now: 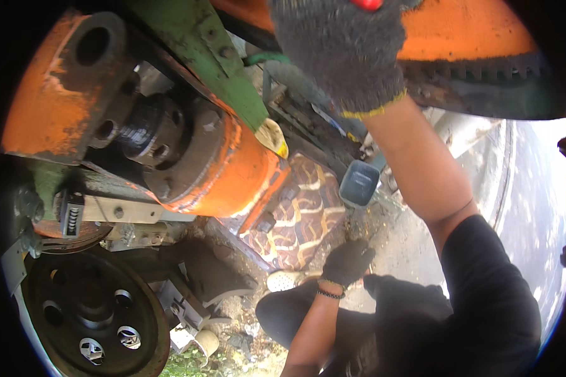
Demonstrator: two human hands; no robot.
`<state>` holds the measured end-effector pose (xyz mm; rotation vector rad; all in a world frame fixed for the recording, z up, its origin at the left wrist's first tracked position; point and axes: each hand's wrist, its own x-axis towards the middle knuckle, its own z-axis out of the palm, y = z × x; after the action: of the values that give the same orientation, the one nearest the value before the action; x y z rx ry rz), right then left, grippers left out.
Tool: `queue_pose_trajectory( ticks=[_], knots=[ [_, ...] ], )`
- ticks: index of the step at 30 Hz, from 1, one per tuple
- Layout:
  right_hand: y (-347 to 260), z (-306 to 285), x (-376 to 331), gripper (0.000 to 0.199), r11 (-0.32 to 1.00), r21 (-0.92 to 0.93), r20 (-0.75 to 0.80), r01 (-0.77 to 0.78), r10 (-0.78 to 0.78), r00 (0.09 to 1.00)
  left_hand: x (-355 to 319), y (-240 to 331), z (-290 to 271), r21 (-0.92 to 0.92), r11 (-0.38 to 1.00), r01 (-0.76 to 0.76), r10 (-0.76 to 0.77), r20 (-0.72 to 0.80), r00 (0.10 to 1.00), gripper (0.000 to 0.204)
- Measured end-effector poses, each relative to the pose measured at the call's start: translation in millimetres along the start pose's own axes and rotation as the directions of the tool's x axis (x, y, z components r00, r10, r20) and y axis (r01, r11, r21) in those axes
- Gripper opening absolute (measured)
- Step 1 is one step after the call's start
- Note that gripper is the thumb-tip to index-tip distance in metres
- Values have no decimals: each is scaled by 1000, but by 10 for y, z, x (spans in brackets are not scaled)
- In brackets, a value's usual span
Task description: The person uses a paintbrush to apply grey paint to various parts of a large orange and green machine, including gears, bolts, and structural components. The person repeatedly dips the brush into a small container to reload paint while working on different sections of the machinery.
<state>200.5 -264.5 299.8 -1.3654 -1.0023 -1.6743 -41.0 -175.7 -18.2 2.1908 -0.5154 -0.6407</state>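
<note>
Top centre: right hand (343, 50) in a grey knit glove, raised against the toothed rim (484, 69) of the orange machine, a red-tipped thing (366, 4) at the fingers; clenched on it or not, cannot tell, cut off by the frame edge. Lower centre: left hand (349, 261), dark-gloved, down beside the patterned cloth (302, 213), grip unclear. Grey tub (358, 183) just above. Looks mid-job: bolted flange (151, 135) upper left, black pulley wheel (91, 308) lower left, both mounted

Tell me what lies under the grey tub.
The grey tub rests partly on a brown-and-cream patterned cloth and partly on gritty ground. What lies directly beneath its base is hidden. The gloved left hand is just below it.
</note>
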Motion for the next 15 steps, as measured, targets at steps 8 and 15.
queue_pose_trajectory(
  ticks=[8, 15],
  knots=[
    [-279, -173, 331, 24, 908, 95, 189, -409, 387, 903, 240, -525, 257, 99, 976, -194, 190, 45, 981, 43],
    [-169, -154, 441, 22, 976, -84, 153, -203, 214, 965, 290, -595, 271, 176, 949, -261, 272, -40, 962, 42]
  ],
)
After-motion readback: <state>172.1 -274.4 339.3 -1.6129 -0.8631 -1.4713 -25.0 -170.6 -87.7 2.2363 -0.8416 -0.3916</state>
